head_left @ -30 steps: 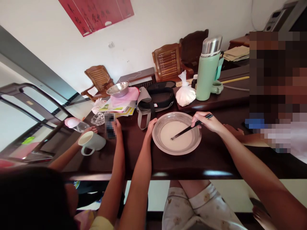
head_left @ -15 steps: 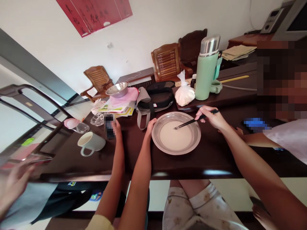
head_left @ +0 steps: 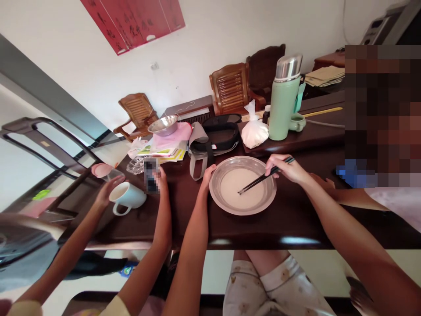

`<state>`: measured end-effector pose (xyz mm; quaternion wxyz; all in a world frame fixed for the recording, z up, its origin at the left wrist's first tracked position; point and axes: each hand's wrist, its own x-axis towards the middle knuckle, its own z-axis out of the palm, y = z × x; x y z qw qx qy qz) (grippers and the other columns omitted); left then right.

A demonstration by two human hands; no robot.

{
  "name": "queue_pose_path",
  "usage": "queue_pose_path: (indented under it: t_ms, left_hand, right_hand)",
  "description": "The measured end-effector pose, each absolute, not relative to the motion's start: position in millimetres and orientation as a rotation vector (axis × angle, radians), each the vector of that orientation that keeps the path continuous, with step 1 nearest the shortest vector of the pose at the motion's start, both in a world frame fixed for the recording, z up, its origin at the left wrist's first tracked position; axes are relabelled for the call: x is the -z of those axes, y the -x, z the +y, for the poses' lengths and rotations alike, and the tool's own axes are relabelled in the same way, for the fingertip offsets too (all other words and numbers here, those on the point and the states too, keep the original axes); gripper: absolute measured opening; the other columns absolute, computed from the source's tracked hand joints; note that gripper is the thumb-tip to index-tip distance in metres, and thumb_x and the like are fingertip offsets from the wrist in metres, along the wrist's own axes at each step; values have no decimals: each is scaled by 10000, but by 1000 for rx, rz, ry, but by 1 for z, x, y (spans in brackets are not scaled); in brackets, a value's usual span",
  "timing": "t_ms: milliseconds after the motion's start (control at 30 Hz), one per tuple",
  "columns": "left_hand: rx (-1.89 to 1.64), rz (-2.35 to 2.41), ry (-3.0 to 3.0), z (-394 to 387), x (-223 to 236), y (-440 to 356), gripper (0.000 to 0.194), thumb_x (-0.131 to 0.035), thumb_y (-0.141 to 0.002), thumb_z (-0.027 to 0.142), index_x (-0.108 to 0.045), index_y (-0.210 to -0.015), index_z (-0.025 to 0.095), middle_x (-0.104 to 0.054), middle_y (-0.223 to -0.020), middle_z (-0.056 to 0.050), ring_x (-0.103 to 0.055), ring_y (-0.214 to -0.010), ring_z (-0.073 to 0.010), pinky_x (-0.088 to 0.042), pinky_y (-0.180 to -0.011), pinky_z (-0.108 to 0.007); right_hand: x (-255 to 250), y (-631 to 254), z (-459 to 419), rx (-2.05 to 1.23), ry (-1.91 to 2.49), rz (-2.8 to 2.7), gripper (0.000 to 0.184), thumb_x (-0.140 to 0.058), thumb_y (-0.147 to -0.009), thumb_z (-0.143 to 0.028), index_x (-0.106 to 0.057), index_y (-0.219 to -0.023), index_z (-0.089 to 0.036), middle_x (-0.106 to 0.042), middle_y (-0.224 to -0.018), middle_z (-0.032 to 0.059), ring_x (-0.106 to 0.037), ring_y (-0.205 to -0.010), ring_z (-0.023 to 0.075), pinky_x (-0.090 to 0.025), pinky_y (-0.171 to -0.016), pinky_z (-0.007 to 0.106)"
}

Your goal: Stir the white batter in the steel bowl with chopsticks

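Observation:
A metal bowl (head_left: 215, 202) stands on the dark table before me, filled with a pale, milky liquid (head_left: 232, 188). Around its left rim my left hand (head_left: 208, 175) is closed, the fingers partly hidden behind the edge. My right hand (head_left: 281, 166), over the right rim, grips a pair of black chopsticks (head_left: 259, 179). They slant down to the left, with their tips in the liquid. Just behind the bowl are a tied bag of white powder (head_left: 255, 133) and a black and grey strapped item (head_left: 215, 142).
At left, a person holds a phone (head_left: 151, 175) and touches a clear plastic cup (head_left: 112, 173) beside a white mug (head_left: 129, 196). A small metal bowl (head_left: 163, 125) tops a pile of papers (head_left: 164, 152). A green thermos (head_left: 283, 105) stands back right. Another person sits at right.
My right hand has shifted slightly left and down, and the chopstick tips have moved lower in the bowl. At left, the other person's free hand has reached in to the plastic cup.

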<state>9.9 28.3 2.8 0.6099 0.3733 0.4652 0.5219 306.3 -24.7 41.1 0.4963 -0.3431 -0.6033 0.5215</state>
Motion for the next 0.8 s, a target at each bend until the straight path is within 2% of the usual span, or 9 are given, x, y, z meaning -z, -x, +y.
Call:
queue_pose_path:
  t_ms: [100,200,300,433,533,633,733,800]
  left_hand:
    - [-1184,1047,-864,27,-5,-10,331,-636,-734,224,-382,-528,172,-385,-497,39,-358,-496,-81,-291,-509,-223]
    - [-1161,1026,-857,25,-5,-9,317,-650,-704,247,-388,-542,169,-379,-501,48,-349,-467,-70,-278,-482,-210]
    - [-1151,1013,-838,26,-3,-7,320,-667,-675,274,-387,-559,172,-388,-508,54,-363,-451,-65,-286,-471,-201]
    - [-1177,1003,-837,28,2,-7,346,-679,-657,284,-367,-555,175,-377,-501,62,-367,-441,-60,-287,-462,-196]
    - [-1170,1047,-807,28,3,-7,351,-683,-664,292,-370,-554,177,-392,-497,60,-397,-448,-69,-307,-469,-198]
    - [-1166,1068,-787,28,3,-7,338,-688,-664,294,-387,-562,176,-421,-503,56,-426,-460,-78,-328,-477,-201]
    - [-1165,1072,-776,29,4,-6,327,-687,-668,291,-398,-568,175,-431,-510,54,-433,-458,-78,-337,-480,-202]
    - [-1169,1050,-783,29,5,-5,319,-682,-672,288,-402,-571,173,-427,-514,55,-429,-456,-74,-338,-481,-199]
  right_hand:
    - [-42,-307,-24,-1197,864,-1493,364,-594,-822,-510,-682,-754,-163,-716,-690,69,-573,-498,127,-472,-476,256]
    - [-43,-310,-24,-1087,895,-1374,371,-611,-806,-517,-669,-703,-166,-698,-633,60,-520,-433,112,-428,-418,250]
    - [-44,-308,-26,-1186,863,-1405,392,-589,-815,-531,-662,-691,-166,-683,-589,65,-531,-439,130,-392,-377,241]
    - [-45,-303,-26,-1219,879,-1507,381,-592,-813,-531,-684,-753,-166,-717,-691,72,-591,-517,136,-484,-475,253]
    - [-44,-304,-25,-1100,895,-1371,360,-618,-805,-505,-670,-702,-164,-701,-637,52,-535,-435,104,-445,-431,235]
    - [-44,-305,-26,-1177,843,-1372,367,-591,-830,-494,-657,-683,-164,-682,-582,46,-512,-413,102,-390,-383,221]
    - [-44,-304,-27,-1270,820,-1512,372,-575,-838,-502,-677,-739,-159,-709,-656,71,-577,-500,130,-453,-446,239]
    - [-44,-304,-26,-1205,853,-1482,369,-598,-819,-507,-679,-740,-155,-713,-669,72,-572,-489,126,-462,-458,248]
